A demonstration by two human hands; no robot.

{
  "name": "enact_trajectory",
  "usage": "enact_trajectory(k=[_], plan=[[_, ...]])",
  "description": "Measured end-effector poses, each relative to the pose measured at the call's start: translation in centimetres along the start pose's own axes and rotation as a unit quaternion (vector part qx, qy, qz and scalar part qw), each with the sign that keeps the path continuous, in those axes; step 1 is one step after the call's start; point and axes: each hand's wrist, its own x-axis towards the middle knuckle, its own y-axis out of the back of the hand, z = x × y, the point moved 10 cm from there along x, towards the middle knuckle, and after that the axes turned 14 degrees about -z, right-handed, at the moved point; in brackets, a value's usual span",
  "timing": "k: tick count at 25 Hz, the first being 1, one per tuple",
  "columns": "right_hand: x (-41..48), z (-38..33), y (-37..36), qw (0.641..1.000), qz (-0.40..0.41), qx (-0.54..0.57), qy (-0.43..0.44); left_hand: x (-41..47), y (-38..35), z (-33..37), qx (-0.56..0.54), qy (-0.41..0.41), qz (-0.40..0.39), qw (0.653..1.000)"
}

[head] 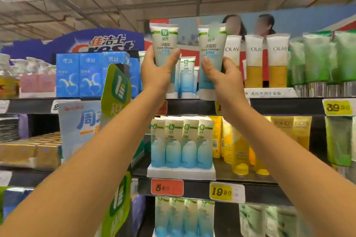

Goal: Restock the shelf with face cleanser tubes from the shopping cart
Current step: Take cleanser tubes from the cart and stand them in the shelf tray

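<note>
- My left hand holds one face cleanser tube upright, thumb on the front and fingers wrapped round the back; it pinches the lower half, so the top stands free
- My right hand grips a second tube the same way, fingers curled round its right edge; its cap end hangs just at the top shelf lip
- Both tubes are raised in front of that shelf, not yet set down; the shopping cart is out of view
- Between them a few matching tubes already stand further back; pushing in too fast could topple them, since they balance on narrow caps
- The right tube is just beside the Olay tubes; drifting right could knock that row or put my stock in the wrong facing
- The cap could catch the shelf lip if I come in low; the tube would then twist in my grip
- With both hands full, I have nothing spare to steady a wobble
</note>
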Motion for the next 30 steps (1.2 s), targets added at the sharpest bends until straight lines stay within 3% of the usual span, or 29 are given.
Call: enact_trajectory(k=[5,9,14,17,22,27,30], plan=[[3.9,0.3,0.6,0.991,-0.016,-0.13,-0.023,2.3,0.7,-2.4,0.181,0.049,-0.012,0.982],[5.7,2.5,-0.2,0.98,-0.062,-0.165,-0.089,2.7,1.0,-4.6,0.163,0.085,-0.03,0.983],[7.4,2.6,-1.2,0.952,-0.073,-0.285,-0.089,2.6,0.1,-6.5,0.178,0.126,-0.101,0.971],[8.0,2.7,-1.6,0.926,-0.06,-0.357,-0.102,2.4,0.9,-7.1,0.185,0.131,-0.088,0.97],[8.1,3.4,-2.5,0.908,-0.048,-0.4,-0.114,2.3,2.0,-6.7,0.288,0.123,-0.073,0.947],[7.8,4.5,-3.1,0.861,-0.084,-0.477,-0.157,1.3,2.6,-6.2,0.273,0.094,-0.056,0.956],[7.2,3.9,-2.9,0.855,-0.059,-0.496,-0.136,0.9,2.8,-5.6,0.315,0.079,-0.048,0.945]])
